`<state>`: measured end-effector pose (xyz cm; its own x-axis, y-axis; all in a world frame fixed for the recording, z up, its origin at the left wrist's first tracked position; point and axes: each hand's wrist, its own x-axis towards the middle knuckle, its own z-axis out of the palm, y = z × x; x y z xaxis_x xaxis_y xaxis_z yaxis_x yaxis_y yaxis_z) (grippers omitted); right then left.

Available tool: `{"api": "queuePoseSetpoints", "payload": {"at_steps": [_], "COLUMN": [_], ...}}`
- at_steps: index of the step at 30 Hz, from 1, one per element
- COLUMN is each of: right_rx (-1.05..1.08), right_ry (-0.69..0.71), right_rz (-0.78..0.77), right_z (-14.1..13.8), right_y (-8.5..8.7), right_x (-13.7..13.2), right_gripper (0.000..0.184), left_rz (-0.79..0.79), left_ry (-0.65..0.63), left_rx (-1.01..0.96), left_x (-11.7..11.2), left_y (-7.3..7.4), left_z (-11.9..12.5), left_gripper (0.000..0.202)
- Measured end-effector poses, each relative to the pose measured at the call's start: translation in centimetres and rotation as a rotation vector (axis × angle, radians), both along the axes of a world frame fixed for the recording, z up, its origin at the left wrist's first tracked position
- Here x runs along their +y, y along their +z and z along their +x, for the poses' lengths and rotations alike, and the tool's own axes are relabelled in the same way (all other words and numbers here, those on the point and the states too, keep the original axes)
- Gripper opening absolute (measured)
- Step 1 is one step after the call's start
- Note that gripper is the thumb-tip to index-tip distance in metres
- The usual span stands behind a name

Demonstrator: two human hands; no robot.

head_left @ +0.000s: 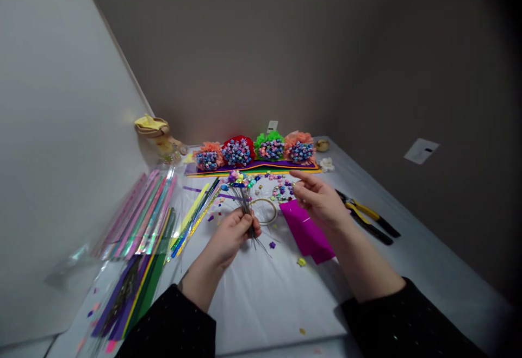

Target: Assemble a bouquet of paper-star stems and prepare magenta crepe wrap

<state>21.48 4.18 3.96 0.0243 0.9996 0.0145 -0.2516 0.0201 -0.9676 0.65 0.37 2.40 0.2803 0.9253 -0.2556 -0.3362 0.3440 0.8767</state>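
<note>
My left hand (234, 233) is closed around a bundle of thin wire stems (246, 200). The bunch stands nearly upright, its lower wire ends fanning out below my fist. Small folded paper stars (236, 177) in purple, yellow, blue and pink top the wires. To the right, my right hand (320, 200) hovers over the table with its index finger stretched out and the other fingers partly bent. Nothing shows in it. Beneath that hand lies a magenta paper sheet (302, 230). Loose stars and beads (281, 189) are scattered behind it, and a ring-shaped coil (267, 211) lies beside the bunch.
Several finished star bouquets in crepe paper (237, 151) line the back on coloured sheets (253, 169). Yellow-and-black pliers (369, 217) rest at right. Packs of paper strips (138, 217) cover the left side. A tape roll (151, 125) sits at back left, near the white panel (53, 130).
</note>
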Motion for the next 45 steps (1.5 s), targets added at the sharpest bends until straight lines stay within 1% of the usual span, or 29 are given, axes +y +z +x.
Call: {"api": "queuePoseSetpoints", "payload": {"at_steps": [2,5,8,12,16,19,21,23,26,28,30,33,35,36,38,39,40,42,43,45], "right_rx": [0.061,0.102,0.098,-0.062,-0.368,-0.658,-0.806,-0.911,-1.004,-1.030,-1.031,-1.003,-0.950,-0.905,-0.762,-0.668,-0.567,-0.372,-0.290,-0.173], "right_ry": [0.088,0.203,0.229,0.148,0.074,-0.017,-0.075,-0.122,-0.220,-0.281,-0.332,-0.387,-0.408,-0.414,-0.388,-0.332,-0.243,-0.024,0.070,0.180], "right_rz": [-0.016,-0.037,-0.033,0.029,0.120,0.294,0.438,0.569,0.748,0.850,0.914,0.955,0.920,0.860,0.653,0.527,0.405,0.213,0.148,0.067], "right_z": [-0.4,-1.3,-2.0,-1.9,-1.4,-1.4,-1.4,-1.5,-1.8,-2.1,-2.4,-2.9,-3.1,-3.1,-3.1,-3.1,-3.2,-3.4,-3.6,-4.0], "right_y": [0.1,-0.2,-0.7,-0.8,-0.4,-0.3,-0.5,-1.0,-1.8,-2.3,-2.7,-3.1,-3.1,-3.1,-3.0,-2.9,-2.7,-2.5,-2.4,-2.3], "right_x": [-0.5,-1.1,-1.6,-1.6,-1.5,-1.6,-1.7,-1.6,-1.3,-1.1,-0.9,-0.8,-0.9,-0.9,-1.2,-1.3,-1.4,-1.6,-1.7,-1.9], "right_gripper": [0.044,0.035,0.029,0.024,0.016,0.008,0.008,0.010,0.011,0.012,0.014,0.014,0.012,0.012,0.018,0.021,0.023,0.020,0.019,0.020], "left_rz": [-0.042,-0.114,-0.167,-0.194,-0.166,-0.150,-0.150,-0.166,-0.205,-0.223,-0.230,-0.231,-0.217,-0.198,-0.131,-0.084,-0.033,0.062,0.102,0.169], "left_ry": [-0.010,-0.016,-0.036,-0.060,-0.044,-0.024,-0.015,-0.001,0.015,0.010,-0.002,-0.017,-0.018,-0.006,0.047,0.084,0.123,0.179,0.191,0.186], "left_rx": [-0.022,-0.031,-0.045,-0.077,-0.092,-0.086,-0.081,-0.087,-0.130,-0.164,-0.191,-0.215,-0.221,-0.217,-0.192,-0.169,-0.139,-0.059,-0.013,0.092], "left_x": [-0.2,-0.6,-1.0,-1.4,-1.6,-1.6,-1.7,-1.8,-1.9,-2.1,-2.3,-2.6,-2.6,-2.5,-2.3,-2.1,-1.9,-1.6,-1.4,-1.2], "left_y": [-0.3,-0.8,-1.1,-1.0,-0.8,-0.6,-0.6,-0.6,-0.6,-0.6,-0.6,-0.6,-0.7,-0.7,-0.8,-0.9,-1.0,-1.2,-1.3,-1.4], "left_z": [0.4,1.3,2.1,2.5,2.5,2.6,2.6,2.8,2.9,3.1,3.3,3.6,3.7,3.6,3.5,3.4,3.3,3.0,2.9,2.8], "left_gripper": [0.033,0.034,0.032,0.032,0.033,0.031,0.031,0.032,0.032,0.030,0.028,0.029,0.031,0.032,0.033,0.033,0.031,0.027,0.025,0.020]}}
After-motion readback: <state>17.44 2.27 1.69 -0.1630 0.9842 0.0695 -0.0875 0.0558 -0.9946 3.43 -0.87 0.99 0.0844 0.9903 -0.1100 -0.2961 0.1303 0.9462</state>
